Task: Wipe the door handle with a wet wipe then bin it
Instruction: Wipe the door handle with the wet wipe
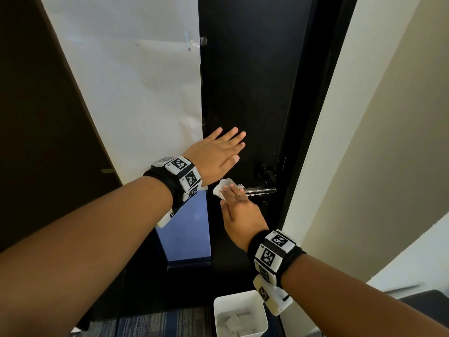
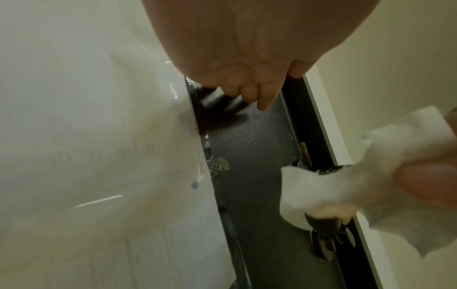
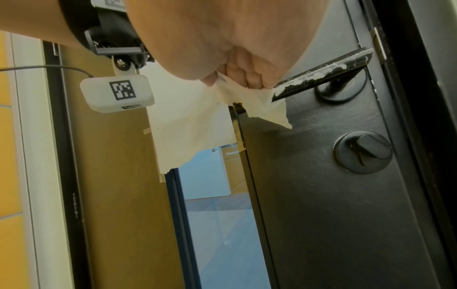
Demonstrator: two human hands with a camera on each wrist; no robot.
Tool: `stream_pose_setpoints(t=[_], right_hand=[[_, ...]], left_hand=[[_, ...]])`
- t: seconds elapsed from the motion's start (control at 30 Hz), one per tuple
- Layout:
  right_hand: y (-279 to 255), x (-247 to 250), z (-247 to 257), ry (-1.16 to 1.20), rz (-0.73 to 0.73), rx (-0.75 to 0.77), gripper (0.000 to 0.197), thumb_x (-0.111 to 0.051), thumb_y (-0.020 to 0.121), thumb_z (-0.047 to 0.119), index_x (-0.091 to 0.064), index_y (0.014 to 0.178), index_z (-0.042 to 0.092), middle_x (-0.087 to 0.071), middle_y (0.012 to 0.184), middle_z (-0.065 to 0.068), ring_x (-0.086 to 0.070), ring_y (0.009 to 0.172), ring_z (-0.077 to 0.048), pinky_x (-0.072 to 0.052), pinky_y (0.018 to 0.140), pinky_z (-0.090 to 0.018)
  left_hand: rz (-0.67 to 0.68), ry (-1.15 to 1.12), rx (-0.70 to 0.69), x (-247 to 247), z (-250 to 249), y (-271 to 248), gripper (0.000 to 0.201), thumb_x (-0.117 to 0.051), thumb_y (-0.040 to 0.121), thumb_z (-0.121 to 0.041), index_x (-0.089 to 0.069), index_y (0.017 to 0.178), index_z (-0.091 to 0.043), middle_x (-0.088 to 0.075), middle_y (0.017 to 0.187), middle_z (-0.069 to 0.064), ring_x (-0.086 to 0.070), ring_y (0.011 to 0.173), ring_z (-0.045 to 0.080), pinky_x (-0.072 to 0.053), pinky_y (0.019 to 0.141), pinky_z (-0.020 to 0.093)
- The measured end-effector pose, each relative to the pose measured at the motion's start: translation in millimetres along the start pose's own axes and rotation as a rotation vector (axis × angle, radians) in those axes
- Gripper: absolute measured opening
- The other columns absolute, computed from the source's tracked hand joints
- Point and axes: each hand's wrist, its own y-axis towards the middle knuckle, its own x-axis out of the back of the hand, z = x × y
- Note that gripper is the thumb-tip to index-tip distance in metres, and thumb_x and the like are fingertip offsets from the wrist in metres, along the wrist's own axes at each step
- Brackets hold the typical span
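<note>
Only the head view takes in both arms and the white bin on the floor below the right wrist, with crumpled white pieces lying inside it. It shows the left hand laid flat on the black door, fingers straight and spread, holding nothing, just beside the edge of a white paper sheet taped over the panel to the left. Below it, the right hand reaches to the free end of the door handle, the wet wipe bunched under its fingers. The right wrist view gives what the head view cannot: the fingers curl round the wipe and the lever together, a loose corner of the wipe hangs beneath the handle, white smears or foam streak the lever's bare length toward its round base, and a thumb-turn lock sits lower on the door. The left wrist view looks from under the palm along the door; the left fingertips touch the dark surface, and the wipe appears blurred at the right, wrapped over the handle's end. The two hands are apart, left above right.
</note>
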Motion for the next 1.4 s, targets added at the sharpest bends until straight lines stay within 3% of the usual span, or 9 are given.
stream_pose_setpoints(t=[0.2, 0.3, 0.4, 0.5, 0.67, 0.8, 1.03, 1.2, 1.4], right_hand=[[0.2, -6.8, 6.0, 0.058, 0.080, 0.060, 0.045, -0.031, 0.102, 0.031, -0.042, 0.143, 0.016, -0.037, 0.154, -0.011, -0.037, 0.141, -0.025, -0.037, 0.111, -0.040], [-1.2, -0.6, 9.4, 0.304, 0.009, 0.049, 0.031, -0.039, 0.099, 0.022, -0.063, 0.110, 0.004, -0.069, 0.092, -0.015, -0.064, 0.078, -0.016, -0.049, 0.070, -0.032], [1.5, 17.3, 10.3, 0.501, -0.033, -0.035, 0.032, -0.041, 0.098, 0.015, -0.058, 0.082, -0.007, -0.047, 0.056, -0.003, -0.040, 0.045, -0.008, -0.035, 0.047, -0.025], [11.1, 37.9, 2.5, 0.622, -0.066, -0.131, 0.035, -0.043, 0.096, 0.015, -0.056, 0.076, -0.010, -0.047, 0.062, -0.011, -0.044, 0.055, -0.022, -0.037, 0.054, -0.035], [23.6, 70.8, -6.4, 0.694, -0.093, -0.229, 0.036, -0.042, 0.095, 0.015, -0.058, 0.064, 0.004, -0.051, 0.061, -0.006, -0.050, 0.059, -0.015, -0.042, 0.060, -0.028], [31.7, 87.1, -10.3, 0.787, -0.061, -0.251, 0.030, -0.046, 0.093, 0.014, -0.067, 0.087, -0.006, -0.065, 0.084, -0.024, -0.061, 0.078, -0.027, -0.051, 0.076, -0.038], [34.0, 97.8, -13.8, 0.848, -0.014, -0.259, 0.024, -0.058, 0.087, 0.020, -0.073, 0.070, 0.014, -0.068, 0.079, -0.012, -0.063, 0.081, -0.026, -0.052, 0.087, -0.043], [31.6, 102.9, -15.2, 0.889, 0.004, -0.242, 0.029, -0.061, 0.087, 0.020, -0.070, 0.059, 0.020, -0.068, 0.072, -0.008, -0.065, 0.075, -0.026, -0.052, 0.081, -0.043], [26.7, 105.7, -24.4, 0.768, -0.095, -0.151, 0.021, -0.068, 0.087, 0.018, -0.073, 0.083, -0.002, -0.072, 0.087, -0.022, -0.067, 0.074, -0.023, -0.056, 0.076, -0.037]], left_hand=[[0.054, -0.066, 0.035, 4.0, -3.0, -5.5, 0.050, -0.015, 0.102, -0.031, -0.019, 0.149, -0.017, -0.005, 0.161, -0.002, 0.004, 0.147, 0.011, 0.003, 0.120, 0.034], [0.071, -0.095, 0.056, 4.9, -3.3, -9.4, 0.049, -0.018, 0.102, -0.030, -0.024, 0.148, -0.017, -0.009, 0.160, -0.002, 0.002, 0.147, 0.011, 0.002, 0.121, 0.035], [0.022, -0.221, 0.105, 4.5, -4.5, -15.2, 0.046, -0.025, 0.101, -0.028, -0.037, 0.144, -0.016, -0.026, 0.157, 0.000, -0.009, 0.147, 0.010, -0.005, 0.121, 0.033], [-0.036, -0.461, 0.264, 5.7, -8.5, -24.8, 0.042, -0.038, 0.097, -0.020, -0.046, 0.138, -0.020, -0.042, 0.149, 0.002, -0.036, 0.138, 0.015, -0.028, 0.115, 0.034], [-0.119, -0.860, 0.458, -2.7, -15.5, -38.5, 0.045, -0.042, 0.088, 0.002, -0.057, 0.126, -0.016, -0.065, 0.121, 0.004, -0.060, 0.112, 0.017, -0.046, 0.100, 0.030], [-0.147, -0.962, 0.511, -5.8, -25.8, -45.0, 0.037, -0.053, 0.088, -0.006, -0.059, 0.123, -0.014, -0.072, 0.097, 0.007, -0.066, 0.094, 0.019, -0.050, 0.093, 0.030], [-0.125, -1.110, 0.548, -6.8, -36.5, -47.4, 0.012, -0.067, 0.082, -0.011, -0.071, 0.092, -0.006, -0.068, 0.084, 0.018, -0.063, 0.078, 0.026, -0.054, 0.086, 0.043], [-0.082, -1.159, 0.569, -2.4, -42.3, -46.0, 0.009, -0.066, 0.083, -0.010, -0.065, 0.074, -0.010, -0.063, 0.074, 0.011, -0.059, 0.070, 0.018, -0.055, 0.075, 0.035], [-0.085, -1.219, 0.691, 4.0, -44.8, -44.7, 0.024, -0.060, 0.082, -0.014, -0.049, 0.062, -0.014, -0.043, 0.064, 0.005, -0.041, 0.062, 0.017, -0.035, 0.063, 0.028]])
